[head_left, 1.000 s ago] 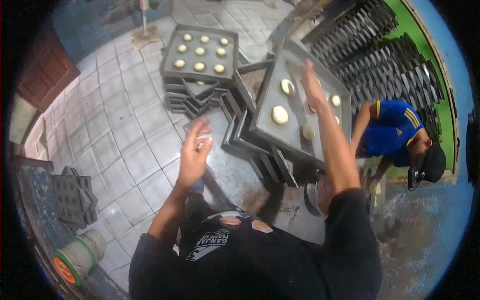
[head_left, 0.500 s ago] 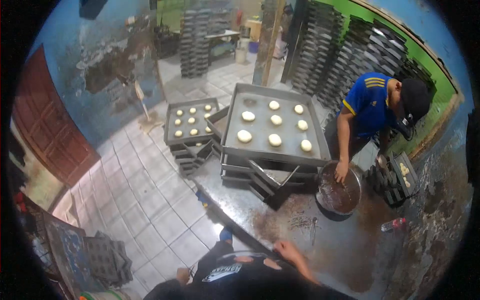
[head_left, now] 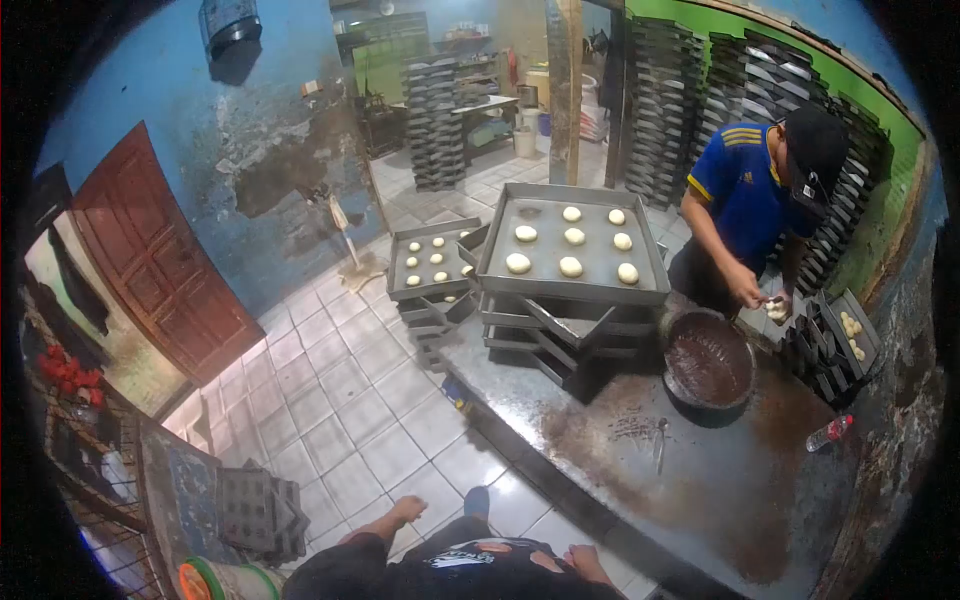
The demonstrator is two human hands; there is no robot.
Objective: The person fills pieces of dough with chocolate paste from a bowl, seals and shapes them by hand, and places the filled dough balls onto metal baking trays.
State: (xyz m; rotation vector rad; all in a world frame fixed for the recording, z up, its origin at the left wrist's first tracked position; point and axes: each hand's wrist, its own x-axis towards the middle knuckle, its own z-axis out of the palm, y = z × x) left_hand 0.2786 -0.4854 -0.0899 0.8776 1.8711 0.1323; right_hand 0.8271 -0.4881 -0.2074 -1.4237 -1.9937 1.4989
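Both hands hang low beside the table (head_left: 720, 490) – dough balls (head_left: 570, 267) tray-borne.
Left hand (head_left: 408, 508) and right hand (head_left: 582, 560) sit off the table's left edge; clenched or released, I cannot tell – the top tray (head_left: 590, 292) crowns a stack at its far left corner.

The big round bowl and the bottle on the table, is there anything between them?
No, in the head view only bare, stained tabletop lies between the big round bowl and the bottle.
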